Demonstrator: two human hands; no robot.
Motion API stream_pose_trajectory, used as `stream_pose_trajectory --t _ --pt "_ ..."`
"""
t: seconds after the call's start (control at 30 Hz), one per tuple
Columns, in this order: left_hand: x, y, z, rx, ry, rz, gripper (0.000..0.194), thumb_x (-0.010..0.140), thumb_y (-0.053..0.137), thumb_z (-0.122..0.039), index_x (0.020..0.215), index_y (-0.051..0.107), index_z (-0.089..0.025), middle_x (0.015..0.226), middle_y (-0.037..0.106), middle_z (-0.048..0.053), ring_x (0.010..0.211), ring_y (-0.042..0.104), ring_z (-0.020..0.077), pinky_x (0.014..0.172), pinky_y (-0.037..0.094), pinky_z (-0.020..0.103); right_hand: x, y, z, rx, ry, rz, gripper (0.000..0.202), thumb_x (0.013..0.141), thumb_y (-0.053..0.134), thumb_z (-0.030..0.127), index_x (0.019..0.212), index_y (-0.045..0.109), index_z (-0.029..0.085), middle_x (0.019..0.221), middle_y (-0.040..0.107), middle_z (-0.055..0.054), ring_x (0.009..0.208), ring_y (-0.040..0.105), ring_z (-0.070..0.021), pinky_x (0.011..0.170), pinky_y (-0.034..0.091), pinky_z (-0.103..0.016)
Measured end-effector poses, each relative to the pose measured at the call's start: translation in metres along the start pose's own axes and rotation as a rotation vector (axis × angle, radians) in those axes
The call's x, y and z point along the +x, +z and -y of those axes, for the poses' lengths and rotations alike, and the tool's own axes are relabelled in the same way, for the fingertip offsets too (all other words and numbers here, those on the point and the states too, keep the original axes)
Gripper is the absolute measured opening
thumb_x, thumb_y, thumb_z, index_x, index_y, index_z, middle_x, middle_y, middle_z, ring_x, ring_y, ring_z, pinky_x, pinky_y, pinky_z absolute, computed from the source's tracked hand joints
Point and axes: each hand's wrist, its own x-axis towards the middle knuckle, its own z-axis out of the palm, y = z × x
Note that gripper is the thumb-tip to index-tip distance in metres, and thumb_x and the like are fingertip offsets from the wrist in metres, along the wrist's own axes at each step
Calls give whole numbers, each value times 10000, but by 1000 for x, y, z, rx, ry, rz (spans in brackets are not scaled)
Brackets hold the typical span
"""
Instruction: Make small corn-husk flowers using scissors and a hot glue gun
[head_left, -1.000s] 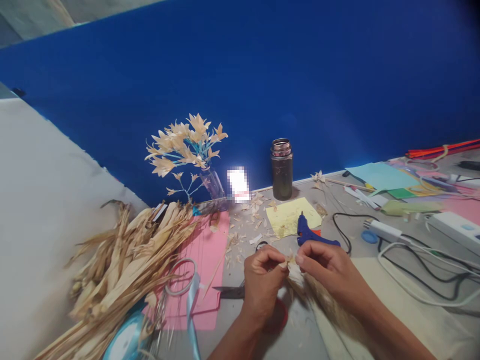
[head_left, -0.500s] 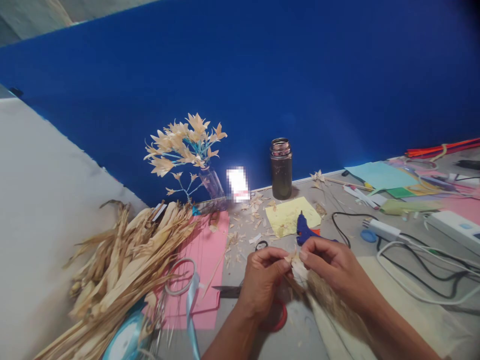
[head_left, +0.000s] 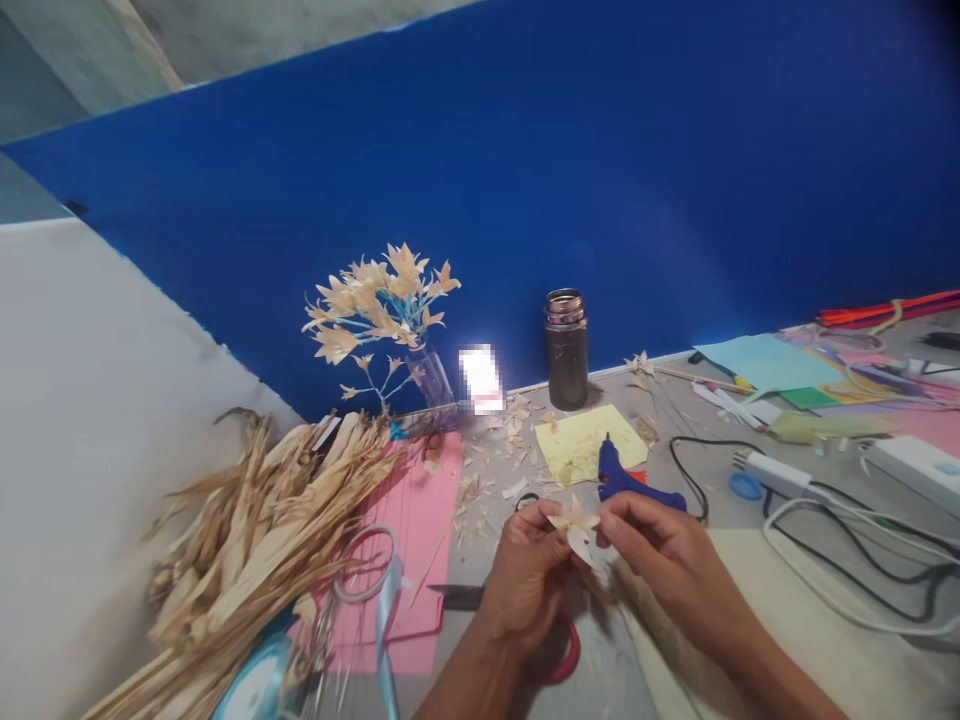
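A pale husk flower (head_left: 576,526) with pointed petals is pinched between the thumb and fingers of my left hand (head_left: 525,565). From the right, my right hand (head_left: 660,550) touches one petal edge with thumb and forefinger pressed together. Scissors (head_left: 566,650) with red handles lie partly under my left hand. Just beyond my right hand is a blue glue gun (head_left: 626,483), its nozzle over a yellow sheet (head_left: 562,445). Similar flowers (head_left: 382,295) on blue stems stand in a clear bottle (head_left: 431,375).
Dried husks (head_left: 262,520) are heaped at the left beside a pink sheet (head_left: 420,500) with a tape roll (head_left: 366,565). A dark flask (head_left: 567,355) stands by the blue wall. Cables and a white power strip (head_left: 919,465) lie at the right.
The flower's petals now show spread open above my left fingers. My right fingertips remain beside it. The whole view has shifted slightly, with objects appearing lower.
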Motion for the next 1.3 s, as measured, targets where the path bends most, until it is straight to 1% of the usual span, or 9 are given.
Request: stream_pose_trajectory --t 0.13,0.33,0.7,0.77,0.87,0.93,1.03,1.17,1.3 --pt "0 2 0 2 38 -35 302 523 917 -150 651 645 -135 608 625 -17 539 546 78 567 431 191 -1 8 0 -98 -55 -33 232 869 565 386 794 679 197 741 689 -33 694 623 -199 602 473 -266" --pt "2 0 1 -14 33 -32 287 523 917 -162 658 665 -134 610 629 -9 524 530 71 564 410 187 -1 11 0 -169 -118 -109 217 851 564 353 867 729 212 799 718 -41 727 644 -211 611 488 -272" --pt "2 6 3 -33 66 4 301 564 896 -161 674 617 -140 661 636 -1 598 562 86 614 439 191 4 15 -2 -132 -109 -119 184 826 597 334 821 736 214 805 722 -46 750 652 -219 640 500 -276" --pt "3 4 4 3 102 -29 303 585 887 -192 684 603 -151 608 610 -19 542 527 76 560 416 179 3 16 -3 -125 -67 -126 196 832 605 361 824 726 206 791 713 -42 727 640 -214 631 497 -276" --pt "3 1 6 118 165 -141 274 623 861 -263 725 625 -166 540 571 -37 471 470 76 477 369 175 0 14 -5 -32 -28 -80 291 875 594 447 781 698 193 746 686 -38 693 620 -200 624 492 -269" --pt "1 -1 5 230 227 -208 242 635 844 -286 742 666 -162 555 588 -22 488 491 90 474 381 186 -2 12 -8 55 -25 -50 368 897 568 515 773 683 188 707 657 -28 655 595 -183 595 478 -258" --pt "-1 -1 4 405 316 -268 170 651 822 -272 715 713 -158 613 627 7 524 525 108 493 418 209 -2 12 -13 76 -30 -50 380 882 591 553 848 680 185 728 640 -24 675 586 -187 600 468 -264" --pt "-3 2 2 472 367 -268 95 648 809 -228 691 746 -172 667 671 32 591 580 136 553 466 234 -3 13 -18 25 -20 -35 348 862 632 517 933 672 179 791 658 -36 732 602 -211 659 487 -293" --pt "-5 4 1 485 364 -235 83 647 796 -188 723 766 -179 702 693 48 683 623 166 625 497 256 -3 10 -15 14 -20 -31 283 879 615 456 911 673 181 753 643 -26 753 611 -219 674 487 -293"
